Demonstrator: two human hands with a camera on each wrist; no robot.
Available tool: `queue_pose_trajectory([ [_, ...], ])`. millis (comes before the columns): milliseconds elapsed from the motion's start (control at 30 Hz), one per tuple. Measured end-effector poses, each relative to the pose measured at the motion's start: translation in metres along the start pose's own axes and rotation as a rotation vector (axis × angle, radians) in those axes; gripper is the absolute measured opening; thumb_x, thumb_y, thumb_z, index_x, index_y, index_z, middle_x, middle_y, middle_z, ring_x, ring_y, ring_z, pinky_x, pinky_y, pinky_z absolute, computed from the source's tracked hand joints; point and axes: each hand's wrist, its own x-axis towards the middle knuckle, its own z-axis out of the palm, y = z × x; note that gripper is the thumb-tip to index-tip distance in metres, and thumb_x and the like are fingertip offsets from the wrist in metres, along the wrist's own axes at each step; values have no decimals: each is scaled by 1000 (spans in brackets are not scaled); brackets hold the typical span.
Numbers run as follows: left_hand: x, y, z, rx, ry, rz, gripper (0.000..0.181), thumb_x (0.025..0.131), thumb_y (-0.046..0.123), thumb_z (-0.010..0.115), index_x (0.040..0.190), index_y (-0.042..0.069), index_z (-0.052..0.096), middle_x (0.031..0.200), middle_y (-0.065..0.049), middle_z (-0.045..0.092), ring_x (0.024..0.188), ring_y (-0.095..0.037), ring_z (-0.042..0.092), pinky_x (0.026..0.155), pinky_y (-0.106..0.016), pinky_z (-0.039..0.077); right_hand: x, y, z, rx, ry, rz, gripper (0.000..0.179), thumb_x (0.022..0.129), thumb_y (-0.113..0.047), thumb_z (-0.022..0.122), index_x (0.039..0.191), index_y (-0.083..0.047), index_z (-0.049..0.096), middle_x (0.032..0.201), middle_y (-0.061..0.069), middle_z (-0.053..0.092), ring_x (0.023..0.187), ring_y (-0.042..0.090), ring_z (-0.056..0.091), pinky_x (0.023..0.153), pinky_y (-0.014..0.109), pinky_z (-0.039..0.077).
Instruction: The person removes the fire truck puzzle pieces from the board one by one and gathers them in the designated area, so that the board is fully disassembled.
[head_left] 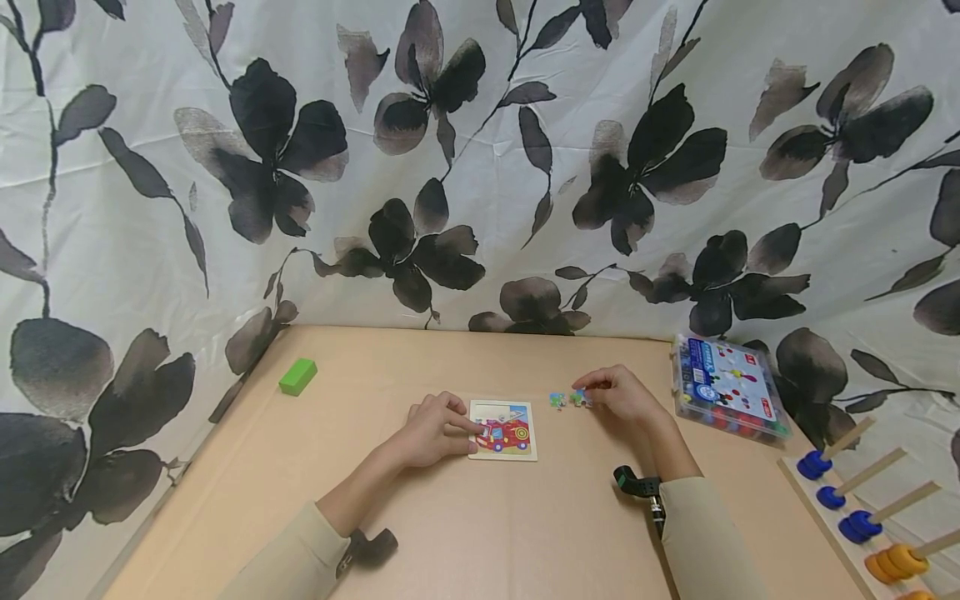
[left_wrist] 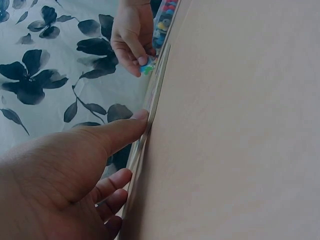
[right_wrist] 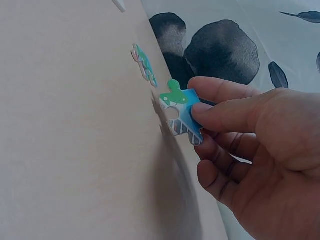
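A square jigsaw puzzle (head_left: 504, 431) in a pale frame, showing a red fire truck, lies flat on the table. My left hand (head_left: 435, 432) rests at its left edge, fingertips touching the frame and picture; in the left wrist view the thumb (left_wrist: 125, 134) lies extended against the thin board. To the right of the puzzle, my right hand (head_left: 626, 396) pinches a blue, green and white jigsaw piece (right_wrist: 182, 112) between thumb and fingers, tilted up just above the table. Another jigsaw piece (head_left: 557, 401) lies on the table left of the held one.
A green block (head_left: 298, 377) lies at the back left of the table (head_left: 420, 533). At the back right stands a clear plastic case (head_left: 727, 387) with colourful parts inside. A wooden peg board (head_left: 832, 521) with blue and orange rings is along the right edge. A flower-print cloth hangs behind.
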Motion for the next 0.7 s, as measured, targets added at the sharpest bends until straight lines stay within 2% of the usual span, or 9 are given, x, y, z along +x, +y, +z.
queue_pose_trajectory([
  [433, -1, 2, 0, 5, 3, -1, 25, 87, 35, 85, 110, 26, 84, 117, 6, 55, 109, -20, 41, 93, -47, 26, 2, 5, 2, -49, 26, 7, 22, 98, 5, 61, 111, 0, 78, 105, 18, 72, 84, 20, 52, 67, 24, 44],
  [700, -1, 1, 0, 1, 4, -1, 24, 87, 35, 85, 109, 26, 84, 117, 6, 55, 109, -20, 41, 93, -46, 26, 5, 11, 8, -61, 38, -29, 22, 97, 6, 62, 111, 1, 78, 109, 19, 73, 88, 16, 55, 72, 22, 46],
])
